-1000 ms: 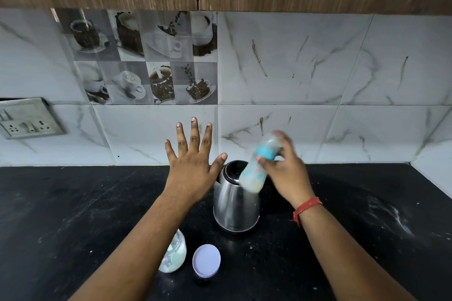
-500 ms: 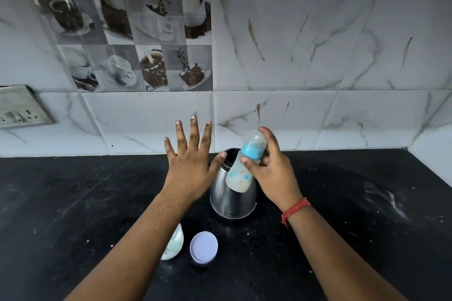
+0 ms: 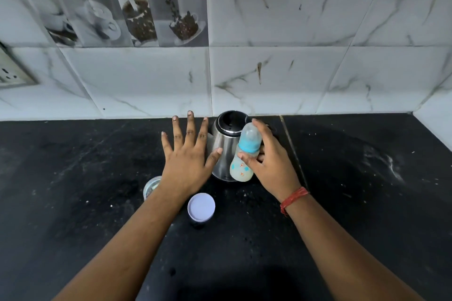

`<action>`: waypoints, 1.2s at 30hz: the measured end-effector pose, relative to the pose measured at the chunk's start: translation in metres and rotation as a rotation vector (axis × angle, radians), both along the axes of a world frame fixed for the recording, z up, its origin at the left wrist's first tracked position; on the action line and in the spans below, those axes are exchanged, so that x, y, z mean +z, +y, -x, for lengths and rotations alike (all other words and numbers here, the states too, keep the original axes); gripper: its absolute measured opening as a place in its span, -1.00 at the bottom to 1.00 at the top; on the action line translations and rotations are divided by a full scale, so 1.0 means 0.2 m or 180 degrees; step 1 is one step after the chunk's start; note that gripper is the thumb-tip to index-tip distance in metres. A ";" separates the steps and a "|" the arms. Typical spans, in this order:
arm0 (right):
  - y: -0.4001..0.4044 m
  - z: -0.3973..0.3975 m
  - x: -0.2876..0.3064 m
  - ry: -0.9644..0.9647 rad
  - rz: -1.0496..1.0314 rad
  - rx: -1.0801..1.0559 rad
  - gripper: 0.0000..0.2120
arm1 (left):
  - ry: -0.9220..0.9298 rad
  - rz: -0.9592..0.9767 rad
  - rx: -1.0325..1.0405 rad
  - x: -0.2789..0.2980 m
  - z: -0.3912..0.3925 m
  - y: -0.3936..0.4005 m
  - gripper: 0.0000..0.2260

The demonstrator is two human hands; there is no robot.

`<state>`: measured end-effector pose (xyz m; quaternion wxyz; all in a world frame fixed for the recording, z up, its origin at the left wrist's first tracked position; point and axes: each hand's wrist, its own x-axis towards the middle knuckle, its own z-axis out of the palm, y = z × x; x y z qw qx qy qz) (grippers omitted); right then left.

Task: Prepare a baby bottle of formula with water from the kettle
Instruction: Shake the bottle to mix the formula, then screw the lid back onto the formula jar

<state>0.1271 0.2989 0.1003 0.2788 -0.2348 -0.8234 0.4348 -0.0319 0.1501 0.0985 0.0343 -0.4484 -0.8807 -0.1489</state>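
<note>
My right hand point(image 3: 271, 164) grips a small baby bottle point(image 3: 244, 156) with a blue collar, a clear cap and milky liquid inside, held nearly upright in front of the steel kettle point(image 3: 223, 144). The kettle stands on the black counter with its dark round top showing. My left hand point(image 3: 187, 154) hovers flat with fingers spread just left of the kettle, holding nothing. A clear jar of white powder point(image 3: 149, 187) peeks out from under my left forearm. A round pale lilac lid point(image 3: 201, 207) lies on the counter below the kettle.
The black stone counter point(image 3: 354, 203) is dusted with white specks, thicker at the right. A marble-tiled wall point(image 3: 293, 76) rises behind the kettle and meets a side wall at the far right. A socket plate point(image 3: 12, 73) sits on the wall at far left.
The bottle has come down and turned from tilted to nearly upright in my right hand. The view has tipped downward. My left hand has stayed spread beside the kettle.
</note>
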 end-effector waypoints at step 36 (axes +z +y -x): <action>-0.04 -0.18 -0.40 -0.0785 0.0014 -0.0125 -0.04 | -0.0226 0.0485 -0.0014 -0.32 -0.11 -0.07 -0.26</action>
